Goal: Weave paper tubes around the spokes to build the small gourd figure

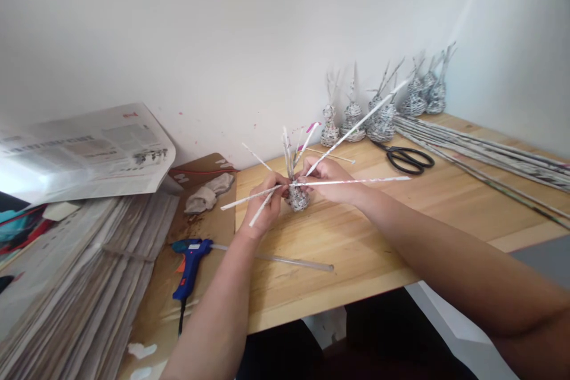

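Between my hands stands a small woven newspaper figure (298, 198), its round body low on the wooden table. Several rolled paper sticks fan out from its top, some upright and some sideways. My left hand (269, 199) is closed around its left side, where short sticks poke out between the fingers. On the other side my right hand (324, 177) pinches near the base of the sticks. One long white paper stick (356, 126) slants up to the right from there, and another paper stick (369, 181) lies nearly level across that hand. The fingertips are partly hidden.
A blue glue gun (192, 267) with a clear glue stick (294, 262) lies at left. Black scissors (407, 160) and a bundle of paper sticks (490, 151) rest at right. Several woven figures (353, 122) line the wall. Stacked newspapers (107, 273) fill the left side.
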`<state>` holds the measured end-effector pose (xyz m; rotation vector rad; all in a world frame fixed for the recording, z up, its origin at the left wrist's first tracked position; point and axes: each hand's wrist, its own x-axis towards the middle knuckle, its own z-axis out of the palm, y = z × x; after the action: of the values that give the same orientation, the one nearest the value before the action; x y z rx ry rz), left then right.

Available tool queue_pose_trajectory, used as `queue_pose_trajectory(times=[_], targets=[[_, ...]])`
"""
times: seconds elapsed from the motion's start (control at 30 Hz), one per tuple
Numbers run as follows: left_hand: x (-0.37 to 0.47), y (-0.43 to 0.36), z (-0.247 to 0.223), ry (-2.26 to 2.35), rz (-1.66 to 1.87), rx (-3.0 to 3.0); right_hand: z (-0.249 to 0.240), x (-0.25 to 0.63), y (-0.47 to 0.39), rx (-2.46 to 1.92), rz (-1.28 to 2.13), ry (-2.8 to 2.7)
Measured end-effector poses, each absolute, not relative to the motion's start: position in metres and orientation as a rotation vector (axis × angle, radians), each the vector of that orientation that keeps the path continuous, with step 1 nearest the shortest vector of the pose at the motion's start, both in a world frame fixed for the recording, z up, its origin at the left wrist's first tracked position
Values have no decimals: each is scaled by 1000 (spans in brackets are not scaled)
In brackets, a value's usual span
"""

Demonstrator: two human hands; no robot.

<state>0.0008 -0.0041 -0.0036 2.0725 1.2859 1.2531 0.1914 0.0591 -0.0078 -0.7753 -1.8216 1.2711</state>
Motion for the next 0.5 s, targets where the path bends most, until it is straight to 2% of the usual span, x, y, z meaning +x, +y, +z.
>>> queue_pose_trajectory(times=[0.37, 0.5], targets=[[13, -12, 1, 1312, 1309, 2061, -4, 181, 47, -926, 1127, -1779], [11, -10, 1, 1355, 1364, 2007, 2, 182, 44, -834, 1223, -1730]])
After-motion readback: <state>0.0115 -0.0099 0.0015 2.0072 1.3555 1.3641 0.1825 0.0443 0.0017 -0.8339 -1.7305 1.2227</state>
